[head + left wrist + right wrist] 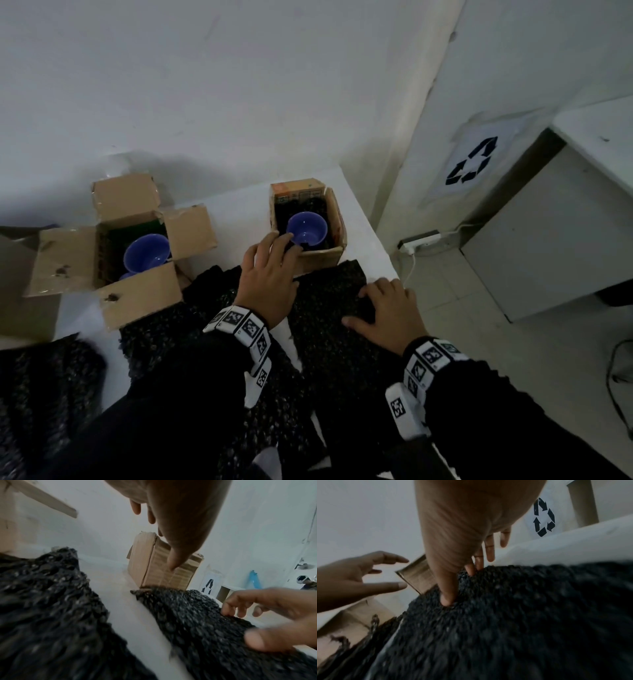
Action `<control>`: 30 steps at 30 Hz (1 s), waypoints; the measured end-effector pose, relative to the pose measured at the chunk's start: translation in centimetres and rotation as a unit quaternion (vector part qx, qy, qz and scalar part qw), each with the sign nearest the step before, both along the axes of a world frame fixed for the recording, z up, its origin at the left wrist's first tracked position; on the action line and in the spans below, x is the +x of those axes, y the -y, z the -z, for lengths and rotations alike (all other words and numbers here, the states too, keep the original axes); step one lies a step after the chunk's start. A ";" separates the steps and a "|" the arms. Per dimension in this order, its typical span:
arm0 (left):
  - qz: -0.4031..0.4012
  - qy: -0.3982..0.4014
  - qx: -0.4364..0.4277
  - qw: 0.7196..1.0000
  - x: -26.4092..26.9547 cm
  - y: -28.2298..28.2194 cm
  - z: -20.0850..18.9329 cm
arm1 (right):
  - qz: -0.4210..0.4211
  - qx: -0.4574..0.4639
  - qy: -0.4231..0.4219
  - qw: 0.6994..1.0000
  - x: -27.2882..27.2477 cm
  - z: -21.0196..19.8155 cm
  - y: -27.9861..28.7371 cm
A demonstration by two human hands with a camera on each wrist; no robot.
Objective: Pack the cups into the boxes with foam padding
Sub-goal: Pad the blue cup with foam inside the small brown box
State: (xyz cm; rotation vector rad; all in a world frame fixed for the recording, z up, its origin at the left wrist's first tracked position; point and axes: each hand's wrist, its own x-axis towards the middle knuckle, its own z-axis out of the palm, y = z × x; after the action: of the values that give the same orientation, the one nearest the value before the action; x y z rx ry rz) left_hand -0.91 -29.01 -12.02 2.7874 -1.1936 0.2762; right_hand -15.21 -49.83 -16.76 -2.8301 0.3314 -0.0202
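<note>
Two blue cups sit in cardboard boxes on the white table. One cup (147, 255) is in the left box (65, 263), whose flaps stand open. The other cup (306, 230) rests on black foam inside the small right box (323, 257). My left hand (270, 270) hovers at this box's near left corner with fingers spread, holding nothing; in the left wrist view its thumb (173, 561) points down in front of the box (181, 574). My right hand (390, 308) rests on a black foam sheet (325, 329), its thumb (447, 599) pressed into the foam (522, 615).
More black foam sheets (44, 377) lie over the near table. Another cardboard piece (17, 291) stands at the far left. The table's right edge (373, 236) runs just right of the small box. Beyond it are a floor power strip (418, 241) and a grey cabinet (548, 240).
</note>
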 end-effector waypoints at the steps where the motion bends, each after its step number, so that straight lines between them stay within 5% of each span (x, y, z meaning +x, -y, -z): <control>1: 0.000 -0.010 0.001 1.000 -0.8 -0.2 -0.1 | 0.002 -0.021 -0.028 0.999 -0.7 0.5 -0.5; 6: 0.022 -0.031 0.030 0.999 -3.6 -1.0 0.0 | 0.001 -0.029 0.032 0.999 -0.9 0.0 -2.0; 13: 0.103 -0.105 0.028 0.989 -4.9 -0.5 -1.2 | -0.075 0.155 0.079 0.982 -0.9 -2.6 -2.1; 19: 0.012 -0.252 -0.158 0.955 -4.8 0.3 -1.3 | -0.001 0.234 0.106 0.966 -1.4 -3.5 -2.2; 24: -0.018 -0.176 -0.072 0.982 -4.7 0.5 -1.5 | 0.058 0.225 0.089 0.969 -2.5 -3.8 -1.9; 27: 0.041 -0.210 -0.109 0.971 -4.7 0.4 -1.4 | 0.054 0.113 0.070 0.990 -2.8 -3.6 -1.6; 30: 0.046 -0.231 -0.146 0.961 -5.2 0.8 -2.4 | 0.038 0.128 0.052 0.990 -2.4 -4.2 -1.3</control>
State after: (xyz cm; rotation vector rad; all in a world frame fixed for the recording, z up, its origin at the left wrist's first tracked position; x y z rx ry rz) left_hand -6.12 -29.79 -9.65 2.3508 -1.0596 -0.1870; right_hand -17.65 -48.49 -12.58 -2.5515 0.3876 -0.1322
